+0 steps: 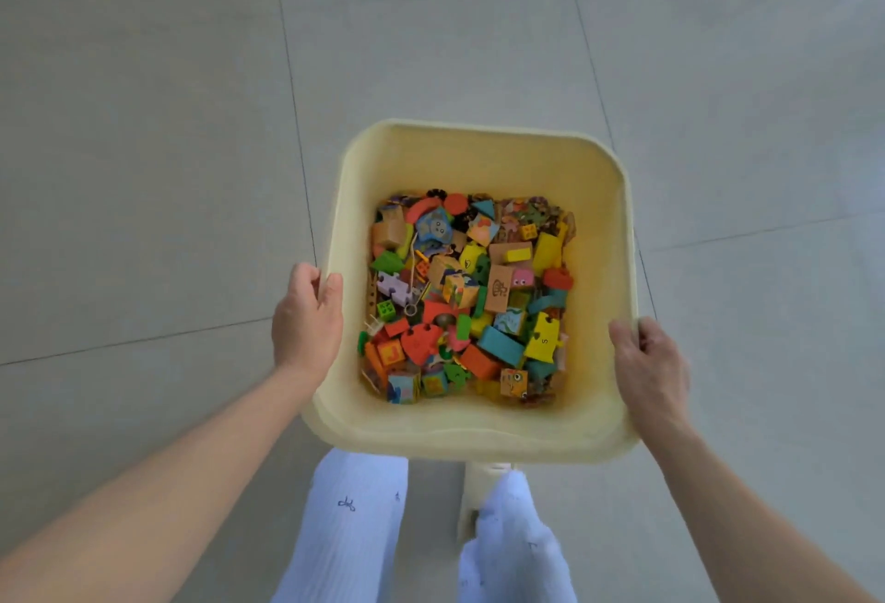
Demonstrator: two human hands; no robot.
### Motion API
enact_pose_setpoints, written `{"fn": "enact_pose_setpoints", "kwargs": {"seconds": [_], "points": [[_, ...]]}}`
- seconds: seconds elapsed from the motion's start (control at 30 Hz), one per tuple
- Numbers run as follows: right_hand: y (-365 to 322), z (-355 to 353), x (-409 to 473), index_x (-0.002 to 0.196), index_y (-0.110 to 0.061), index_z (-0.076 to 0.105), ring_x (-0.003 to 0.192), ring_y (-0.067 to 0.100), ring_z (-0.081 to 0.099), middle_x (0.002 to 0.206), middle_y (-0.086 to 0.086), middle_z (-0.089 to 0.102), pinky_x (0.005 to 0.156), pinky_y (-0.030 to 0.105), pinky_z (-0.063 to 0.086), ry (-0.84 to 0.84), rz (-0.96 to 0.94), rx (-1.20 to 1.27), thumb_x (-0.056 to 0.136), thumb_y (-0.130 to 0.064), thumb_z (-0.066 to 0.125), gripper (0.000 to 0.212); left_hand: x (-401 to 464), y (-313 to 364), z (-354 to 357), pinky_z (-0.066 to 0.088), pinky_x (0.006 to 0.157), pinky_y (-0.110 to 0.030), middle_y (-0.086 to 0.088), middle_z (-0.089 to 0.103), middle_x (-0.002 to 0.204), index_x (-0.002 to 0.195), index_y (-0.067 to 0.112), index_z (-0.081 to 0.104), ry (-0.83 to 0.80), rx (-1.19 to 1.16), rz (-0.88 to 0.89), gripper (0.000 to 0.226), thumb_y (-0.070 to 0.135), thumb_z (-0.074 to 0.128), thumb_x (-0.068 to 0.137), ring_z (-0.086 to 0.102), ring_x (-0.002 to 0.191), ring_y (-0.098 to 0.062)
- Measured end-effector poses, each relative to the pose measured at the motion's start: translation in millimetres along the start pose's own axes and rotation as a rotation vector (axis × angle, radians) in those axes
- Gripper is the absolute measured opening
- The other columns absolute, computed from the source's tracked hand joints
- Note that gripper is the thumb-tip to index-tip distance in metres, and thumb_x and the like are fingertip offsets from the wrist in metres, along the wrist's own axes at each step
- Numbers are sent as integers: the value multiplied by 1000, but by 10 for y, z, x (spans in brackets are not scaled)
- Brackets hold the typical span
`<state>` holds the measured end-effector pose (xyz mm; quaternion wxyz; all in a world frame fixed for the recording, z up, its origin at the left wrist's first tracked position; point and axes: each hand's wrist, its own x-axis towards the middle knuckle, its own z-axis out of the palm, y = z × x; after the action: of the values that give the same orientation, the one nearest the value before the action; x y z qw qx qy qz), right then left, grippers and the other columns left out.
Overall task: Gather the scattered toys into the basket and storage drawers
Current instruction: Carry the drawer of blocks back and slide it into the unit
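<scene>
The floor is made of big pale grey tiles with thin dark lines between them. Light blue trousers show at the bottom.

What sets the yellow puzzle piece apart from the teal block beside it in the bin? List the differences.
The yellow puzzle piece is bright yellow, while the teal block is blue-green. The puzzle piece has notched, knobbed edges; the block has straight edges like a plain brick. The puzzle piece carries a small dark mark; the block's face looks blank. Both lie among the toys near the bin's right front.
</scene>
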<state>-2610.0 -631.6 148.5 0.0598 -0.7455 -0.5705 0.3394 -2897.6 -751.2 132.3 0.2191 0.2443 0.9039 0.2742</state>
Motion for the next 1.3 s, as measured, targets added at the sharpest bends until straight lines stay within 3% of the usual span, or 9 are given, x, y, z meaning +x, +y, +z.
{"fn": "enact_pose_setpoints", "kwargs": {"seconds": [0.23, 0.4, 0.6, 0.97, 1.1, 1.3], "points": [[-680, -567, -674, 64, -11, 40, 55, 17, 39, 61, 4, 43, 50, 29, 31, -140, -287, 94, 94, -23, 50, 34, -815, 86, -1117, 33, 59, -34, -11, 54, 71, 86, 6, 45, 261, -101, -71, 19, 22, 47, 95, 49, 68, -30], [-1040, -809, -1198, 75, -7, 53, 62, 23, 50, 68, 9, 55, 56, 30, 38, -324, -514, 17, 94, -28, 49, 29, -1795, -64, -1828, 38, 65, -37, -10, 59, 78, 88, 6, 49, 488, -193, -254, 16, 21, 48, 94, 53, 74, -30], [-1219, -707, -1995, 67, -7, 44, 59, 22, 44, 62, 8, 47, 53, 31, 32, -428, -760, -168, 91, -23, 50, 30, -3017, -504, -2252, 38, 65, -37, -6, 56, 74, 84, 6, 49, 704, -242, -489, 19, 22, 49, 93, 51, 73, -28], [-494, -270, -4080, 70, -8, 48, 60, 19, 46, 66, 7, 51, 54, 29, 34, -723, -1080, -328, 92, -25, 51, 28, -5628, -1583, -2569, 37, 60, -35, -6, 55, 70, 82, 4, 49, 1013, -255, -797, 22, 23, 48, 94, 51, 67, -28], [-12, -99, -4981, 74, -5, 54, 66, 26, 55, 70, 10, 59, 61, 35, 45, -845, -1199, -424, 90, -27, 52, 27, -6811, -1892, -2573, 30, 50, -32, -2, 49, 63, 75, 8, 43, 1122, -246, -945, 23, 22, 47, 94, 45, 57, -20], [661, 63, -6180, 68, -9, 50, 67, 26, 54, 68, 9, 57, 60, 34, 43, -1010, -1332, -535, 89, -27, 53, 28, -8188, -2251, -2535, 38, 58, -36, -10, 56, 69, 79, 4, 48, 1242, -235, -1176, 25, 24, 48, 93, 54, 66, -29]]}}
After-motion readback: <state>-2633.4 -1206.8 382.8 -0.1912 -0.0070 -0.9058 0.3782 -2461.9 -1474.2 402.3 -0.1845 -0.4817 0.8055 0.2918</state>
